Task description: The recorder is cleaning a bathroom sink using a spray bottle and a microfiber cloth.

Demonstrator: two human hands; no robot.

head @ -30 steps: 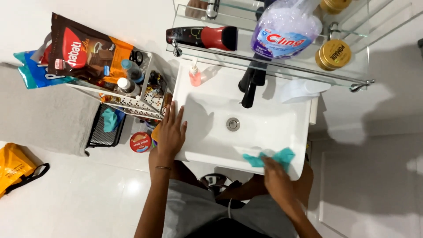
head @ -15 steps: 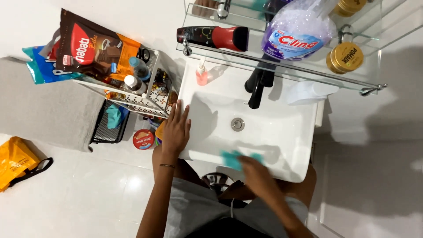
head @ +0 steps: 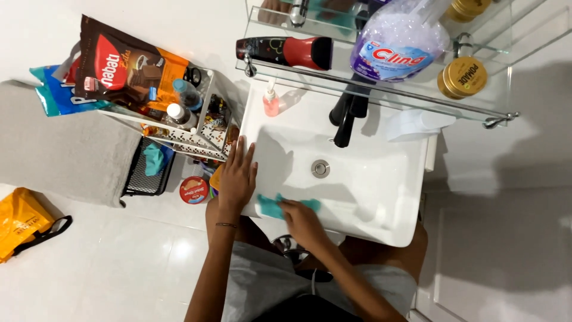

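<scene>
Right hand (head: 301, 217) presses flat on a teal cloth (head: 273, 206), fingers bunched on it, at the near-left rim of the white sink (head: 369, 179). Cloth's long axis runs left-right along that front edge; a bit pokes out past the fingers toward the drain (head: 320, 168) side. Left hand (head: 237, 176) lies open and flat on the sink's left edge, holding nothing, just beside the cloth (possibly touching it, hard to tell). Right hand is on it, so nearer.

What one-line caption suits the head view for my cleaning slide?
Right hand presses a teal cloth on the white sink's front rim; left hand rests on its left edge.
</scene>
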